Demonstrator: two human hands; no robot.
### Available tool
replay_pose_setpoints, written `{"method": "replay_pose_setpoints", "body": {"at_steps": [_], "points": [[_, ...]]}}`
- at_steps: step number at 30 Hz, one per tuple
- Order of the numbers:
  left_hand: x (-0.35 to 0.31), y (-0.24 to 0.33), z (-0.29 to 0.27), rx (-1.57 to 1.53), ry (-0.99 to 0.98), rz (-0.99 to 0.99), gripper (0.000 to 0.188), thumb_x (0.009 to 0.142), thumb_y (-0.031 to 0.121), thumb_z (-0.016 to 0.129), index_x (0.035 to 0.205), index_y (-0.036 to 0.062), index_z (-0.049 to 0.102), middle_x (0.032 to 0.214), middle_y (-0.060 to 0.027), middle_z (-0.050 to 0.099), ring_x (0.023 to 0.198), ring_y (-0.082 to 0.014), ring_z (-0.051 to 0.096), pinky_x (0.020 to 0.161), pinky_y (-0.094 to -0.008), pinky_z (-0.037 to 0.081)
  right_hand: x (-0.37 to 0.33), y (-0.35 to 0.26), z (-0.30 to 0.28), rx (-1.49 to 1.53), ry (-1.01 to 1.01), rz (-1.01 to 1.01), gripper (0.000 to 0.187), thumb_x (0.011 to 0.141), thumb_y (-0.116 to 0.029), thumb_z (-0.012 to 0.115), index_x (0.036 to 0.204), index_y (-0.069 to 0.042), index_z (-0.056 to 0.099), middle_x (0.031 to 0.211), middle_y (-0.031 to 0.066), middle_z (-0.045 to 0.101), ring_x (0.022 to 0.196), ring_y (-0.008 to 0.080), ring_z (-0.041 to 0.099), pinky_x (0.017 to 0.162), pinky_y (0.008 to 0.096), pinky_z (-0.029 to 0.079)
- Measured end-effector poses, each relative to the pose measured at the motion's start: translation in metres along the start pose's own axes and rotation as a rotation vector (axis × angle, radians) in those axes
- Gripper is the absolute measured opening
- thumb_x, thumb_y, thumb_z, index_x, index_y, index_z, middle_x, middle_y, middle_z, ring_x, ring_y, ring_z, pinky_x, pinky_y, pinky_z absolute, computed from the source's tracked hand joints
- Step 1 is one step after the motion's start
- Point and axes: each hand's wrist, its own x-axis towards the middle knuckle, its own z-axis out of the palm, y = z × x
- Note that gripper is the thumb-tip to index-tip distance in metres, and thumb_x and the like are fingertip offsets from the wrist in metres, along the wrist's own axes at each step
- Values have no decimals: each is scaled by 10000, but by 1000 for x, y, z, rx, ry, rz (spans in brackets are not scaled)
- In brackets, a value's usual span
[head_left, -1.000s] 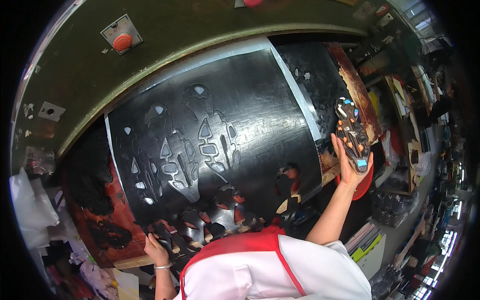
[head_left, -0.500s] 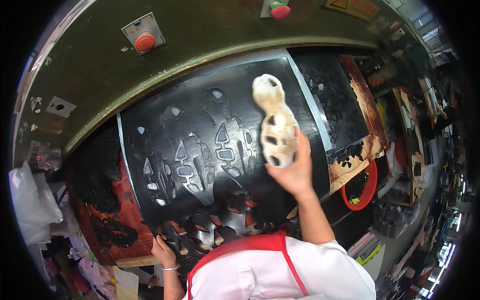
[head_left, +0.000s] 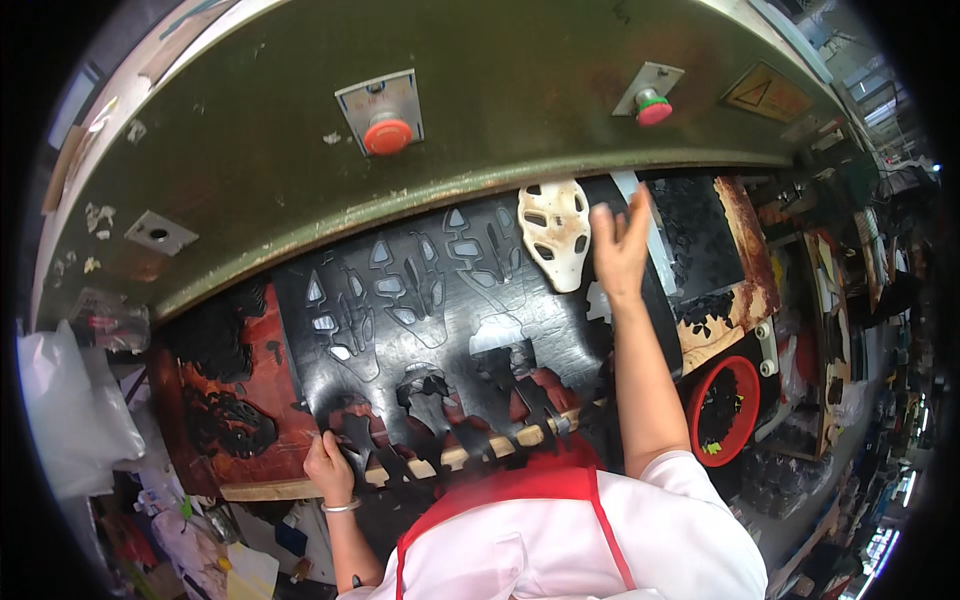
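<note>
A whitish, sole-shaped cutting die (head_left: pixel 556 240) with several oval openings lies on a black sheet (head_left: pixel 560 330), its far end at the edge of the green machine. Just to its right is my right hand (head_left: pixel 622 250), open, fingers spread and pointing away from me. At the sheet's near left corner, my left hand (head_left: pixel 328 468) is closed on the edge, thumb and fingers pinching it. Rows of cut outlines and small openings (head_left: pixel 385 285) run across the sheet left of the die. Its near edge is ragged, with torn-looking strips (head_left: pixel 440 410) hanging over the board.
The green machine body (head_left: pixel 520 110) spans the far side, with a red push button (head_left: pixel 388 135) and a second button (head_left: pixel 653 108). A red basin (head_left: pixel 722 410) of black scraps stands at right. Black pieces lie on reddish boards at left and right; clear plastic bags (head_left: pixel 75 420) hang far left.
The die has moved away from me toward the machine, and my right hand has let go of it. My left hand stays at the sheet's corner. The view has shifted, showing more machine.
</note>
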Motion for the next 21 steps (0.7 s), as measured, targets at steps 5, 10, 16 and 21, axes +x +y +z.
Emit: {"method": "replay_pose_setpoints", "body": {"at_steps": [5, 10, 16, 21], "points": [[60, 12, 13, 19, 17, -26, 334, 985, 214, 475, 760, -7, 585, 655, -196, 590, 595, -382, 592, 535, -431, 425, 84, -45, -2, -226, 44, -534, 232, 926, -76, 553, 723, -7, 464, 690, 129, 469, 623, 311, 459, 575, 399, 382], [119, 13, 31, 60, 46, -14, 342, 988, 232, 473, 763, 4, 593, 664, -193, 605, 614, -390, 605, 540, -445, 429, 102, -73, 34, 14, -74, -695, 285, 945, -78, 546, 681, -16, 459, 623, 89, 391, 571, 256, 430, 527, 349, 357], [185, 13, 44, 166, -65, -2, 365, 978, 251, 469, 742, 0, 589, 641, -218, 594, 617, -413, 597, 551, -470, 428, 129, -46, -7, 1097, -544, 184, 455, 1040, -224, 280, 594, -137, 301, 453, -29, 270, 379, 101, 270, 356, 242, 189], [202, 16, 37, 147, -90, -8, 365, 959, 238, 479, 715, -12, 588, 614, -216, 575, 595, -398, 594, 555, -450, 431, 72, -17, 4, 325, -304, 62, 275, 903, -181, 628, 694, -53, 504, 610, 43, 550, 530, 146, 532, 529, 250, 431]]}}
